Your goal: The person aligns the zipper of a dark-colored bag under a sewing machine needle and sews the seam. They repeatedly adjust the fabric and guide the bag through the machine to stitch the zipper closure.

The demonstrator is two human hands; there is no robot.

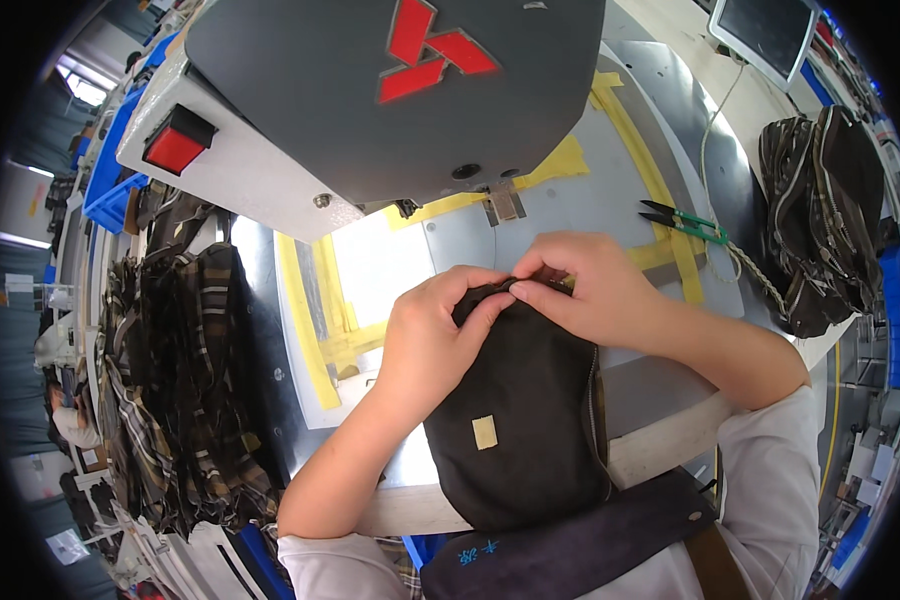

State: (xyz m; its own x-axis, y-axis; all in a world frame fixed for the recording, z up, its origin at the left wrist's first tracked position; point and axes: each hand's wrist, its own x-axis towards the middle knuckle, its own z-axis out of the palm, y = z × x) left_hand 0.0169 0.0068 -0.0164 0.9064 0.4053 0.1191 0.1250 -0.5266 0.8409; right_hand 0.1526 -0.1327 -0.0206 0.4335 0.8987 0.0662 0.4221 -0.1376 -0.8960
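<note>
A dark fabric bag piece [525,400] with a zipper down its right side and a small pale yellow patch on its face lies over the table's front edge. Its upper edge is pinched between the thumb and fingers of my left hand [440,325]. Close beside it, my right hand [585,285] grips the same edge, the fingertips of both hands almost touching. Just beyond my hands is the sewing machine's head [400,110], dark grey with a red emblem, and a small metal clamp [504,205] sits under it.
Green-handled thread snips [685,222] lie right of the machine by a pale cord [755,275]. Dark zippered bags [820,220] are piled at the right. Plaid straps and fabric [180,380] hang at the left. Yellow tape [305,320] borders the plate. A screen [767,35] stands at the back right.
</note>
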